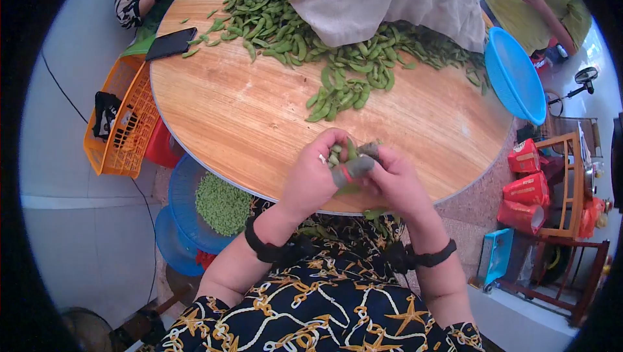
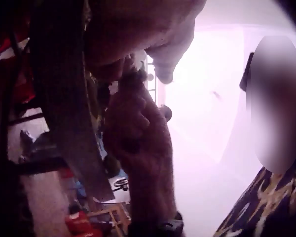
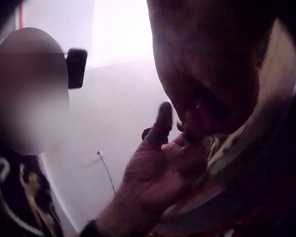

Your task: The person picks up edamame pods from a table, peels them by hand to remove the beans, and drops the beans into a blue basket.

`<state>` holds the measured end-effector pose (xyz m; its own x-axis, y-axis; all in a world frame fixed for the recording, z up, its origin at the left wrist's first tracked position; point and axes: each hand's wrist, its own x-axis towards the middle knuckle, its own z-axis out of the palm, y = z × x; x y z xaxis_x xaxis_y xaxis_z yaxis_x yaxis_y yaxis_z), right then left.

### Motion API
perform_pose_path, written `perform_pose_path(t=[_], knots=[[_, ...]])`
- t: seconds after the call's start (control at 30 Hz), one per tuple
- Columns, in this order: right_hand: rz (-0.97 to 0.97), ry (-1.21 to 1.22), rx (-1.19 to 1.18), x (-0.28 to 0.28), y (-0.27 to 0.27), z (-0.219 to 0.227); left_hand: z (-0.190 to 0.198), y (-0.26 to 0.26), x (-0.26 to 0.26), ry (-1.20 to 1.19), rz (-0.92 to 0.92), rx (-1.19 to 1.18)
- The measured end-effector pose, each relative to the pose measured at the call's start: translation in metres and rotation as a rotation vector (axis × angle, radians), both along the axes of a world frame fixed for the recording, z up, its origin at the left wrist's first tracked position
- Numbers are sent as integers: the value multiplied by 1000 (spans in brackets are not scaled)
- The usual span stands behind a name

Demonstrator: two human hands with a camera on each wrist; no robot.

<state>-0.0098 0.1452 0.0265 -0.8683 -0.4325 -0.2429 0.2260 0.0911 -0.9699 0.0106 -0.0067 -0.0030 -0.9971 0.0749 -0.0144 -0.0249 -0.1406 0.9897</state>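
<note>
Close together over the table's near edge, my left hand (image 1: pixel 305 176) and right hand (image 1: pixel 403 186) work on a green edamame pod (image 1: pixel 352 149). The left hand cups several shelled beans (image 1: pixel 333 156) in its curled fingers and holds the pod. A grey cover with a red band sits on the left thumb (image 1: pixel 354 169). My right fingers pinch the pod from the other side, one of them wearing a dark cover (image 1: pixel 370 150). Both wrist views are dark; in the right wrist view the left hand (image 3: pixel 160 170) shows palm up, its thumb raised.
A large pile of edamame pods (image 1: pixel 279 34) covers the far side of the round wooden table (image 1: pixel 240 112), partly under a grey cloth (image 1: pixel 389 1). A phone (image 1: pixel 171 44) lies at the left edge, a blue basket (image 1: pixel 516 76) at the right. Below stands a blue colander (image 1: pixel 185 186) of shelled beans.
</note>
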Motion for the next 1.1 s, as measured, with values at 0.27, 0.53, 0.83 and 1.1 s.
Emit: perform_pose_path(t=[0.27, 0.53, 0.83, 1.1], knots=[[227, 167, 624, -69, 15, 21, 3, 2, -9, -63, 143, 259], [102, 912, 978, -120, 26, -1, 0, -2, -8, -147, 40, 257], [272, 865, 977, -82, 22, 12, 13, 3, -1, -126, -394, 11], [178, 713, 568, -55, 17, 17, 8, 5, -4, -102, 118, 397]])
